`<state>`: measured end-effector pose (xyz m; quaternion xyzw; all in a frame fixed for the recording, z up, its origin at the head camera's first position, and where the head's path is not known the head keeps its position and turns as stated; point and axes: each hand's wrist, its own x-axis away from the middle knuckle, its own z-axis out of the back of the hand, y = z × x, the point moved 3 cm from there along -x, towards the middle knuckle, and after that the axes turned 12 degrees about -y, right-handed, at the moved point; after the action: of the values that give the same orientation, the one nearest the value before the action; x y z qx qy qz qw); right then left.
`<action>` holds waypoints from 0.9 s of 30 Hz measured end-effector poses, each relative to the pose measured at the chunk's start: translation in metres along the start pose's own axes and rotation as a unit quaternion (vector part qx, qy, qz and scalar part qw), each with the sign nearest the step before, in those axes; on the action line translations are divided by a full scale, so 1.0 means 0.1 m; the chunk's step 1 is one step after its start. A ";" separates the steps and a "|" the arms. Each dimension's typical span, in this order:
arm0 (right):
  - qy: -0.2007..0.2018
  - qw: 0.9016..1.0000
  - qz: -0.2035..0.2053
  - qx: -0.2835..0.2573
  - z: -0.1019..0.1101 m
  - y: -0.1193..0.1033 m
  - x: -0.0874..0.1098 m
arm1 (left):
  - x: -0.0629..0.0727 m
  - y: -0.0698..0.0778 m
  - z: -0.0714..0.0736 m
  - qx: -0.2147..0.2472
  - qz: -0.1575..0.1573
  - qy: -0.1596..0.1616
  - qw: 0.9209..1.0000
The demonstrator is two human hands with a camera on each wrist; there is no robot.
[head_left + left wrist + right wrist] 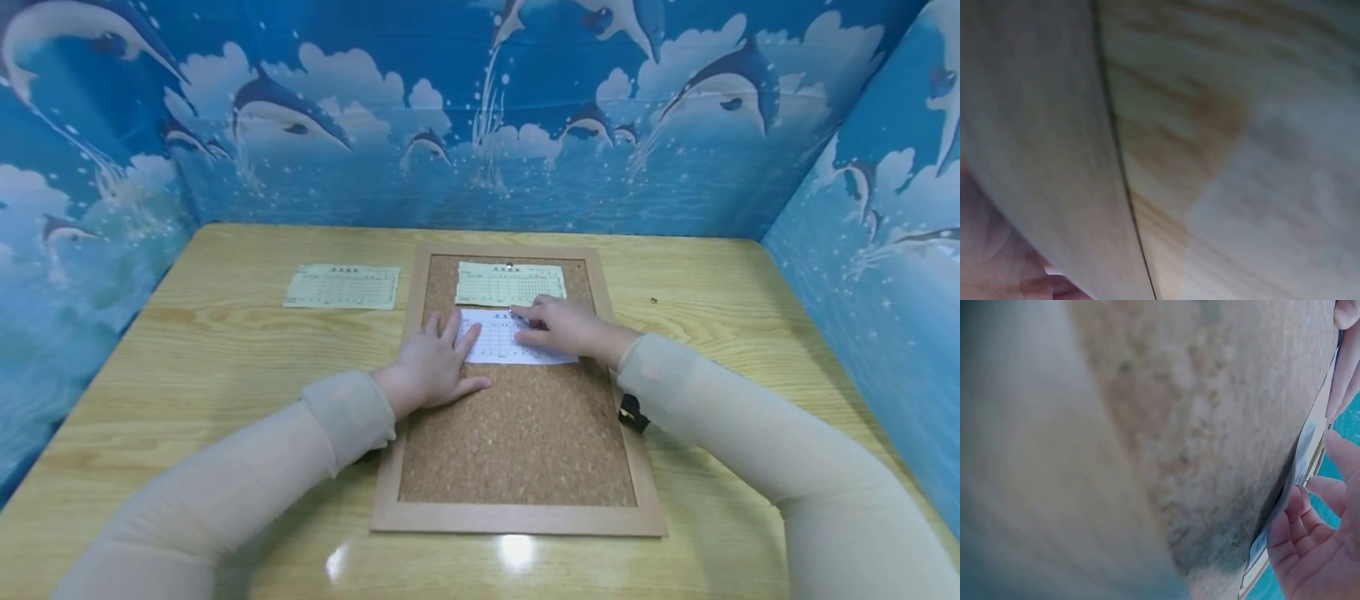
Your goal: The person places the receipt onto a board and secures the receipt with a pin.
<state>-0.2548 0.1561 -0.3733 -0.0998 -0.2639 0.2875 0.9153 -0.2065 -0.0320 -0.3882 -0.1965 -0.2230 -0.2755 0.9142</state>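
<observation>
A white printed form lies on the framed corkboard, below a green printed form. My left hand, fingers spread, rests on the board's left side with its fingertips on the white form's left edge. My right hand lies over the white form's upper right. Its index fingertip touches a small shiny pin near the form's top edge. A small red patch shows under the fingers, too hidden to identify. In the right wrist view, the right hand appears at the lower right, fingers against the paper.
Another green form lies on the wooden table left of the corkboard. A shiny pin sits at the upper form's top edge. A tiny object lies right of the board. Dolphin-print cloth surrounds the table.
</observation>
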 end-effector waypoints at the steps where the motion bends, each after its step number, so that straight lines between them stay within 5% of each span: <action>1: 0.000 1.000 0.000 0.001 0.00 0.00 0.00 | 0.00 0.00 0.00 0.000 -0.001 0.000 1.000; 27: -0.015 1.000 -0.018 -0.017 -0.01 0.01 -0.02 | -0.01 0.00 -0.01 0.003 0.001 -0.011 1.000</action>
<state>-0.2562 0.1557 -0.3756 -0.1060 -0.2844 0.2682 0.9143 -0.2072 -0.0317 -0.3897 -0.1965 -0.2334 -0.2720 0.9126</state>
